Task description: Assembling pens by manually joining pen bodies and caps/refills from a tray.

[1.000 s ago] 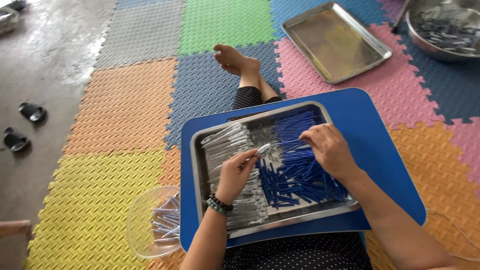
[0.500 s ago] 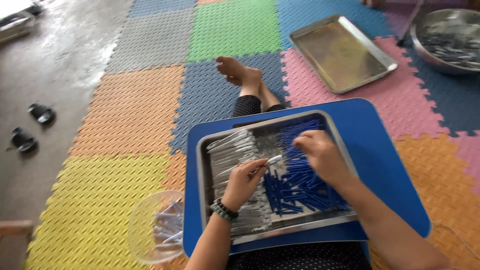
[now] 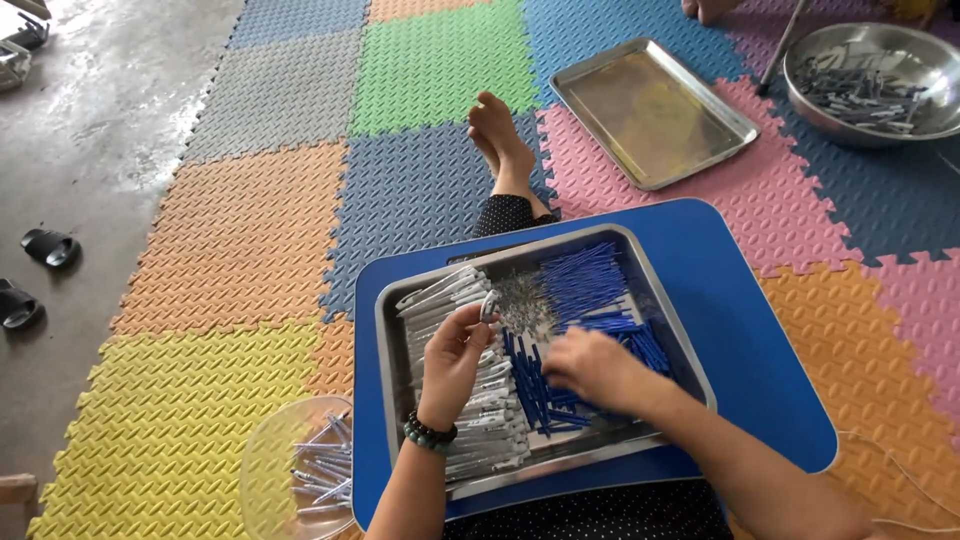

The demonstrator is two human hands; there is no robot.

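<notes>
left hand (image 3: 455, 355): raised over the silver-white pieces, fingers curled, thumb and fingertips pinching one small silver-white piece (image 3: 489, 305) at its top end; a dark beaded bracelet (image 3: 430, 433) circles the wrist
right hand (image 3: 592, 368): palm down on the blue pieces at about 4 o'clock in the tray, fingers bent into the pile; blurred, so whether it grips a piece cannot be told
silver-white pieces (image 3: 470, 380): slim pen-like barrels stacked in a long heap down the tray's 9 o'clock side, running from 11 o'clock to 7 o'clock, right under the left hand
blue pieces (image 3: 580, 285): thin blue sticks piled from 1 o'clock to 5 o'clock in the tray, touching the right hand; a patch of tiny grey bits (image 3: 522, 298) lies between the two heaps near 12 o'clock
metal tray (image 3: 690, 370): shallow rectangular pan holding both heaps, resting on the blue board
blue board (image 3: 760, 340): rounded lap table under the tray, sitting over the person's legs; dotted dark cloth shows at its 6 o'clock edge
clear bowl (image 3: 270, 470): see-through plastic dish at 8 o'clock of the board, just beside it on the mats, with a few silver-white pieces inside
bare feet (image 3: 500, 145): stretched out at 12 o'clock beyond the board, crossed on a blue mat
empty tray (image 3: 650, 110): second metal pan at 1 o'clock, well apart from the board, tilted on pink and blue mats
steel bowl (image 3: 930, 115): round metal basin at 2 o'clock, far corner, holding grey pieces
foam mats (image 3: 240, 240): interlocking coloured floor tiles under everything; dark sandals (image 3: 35, 270) lie on bare concrete at 9 o'clock
</notes>
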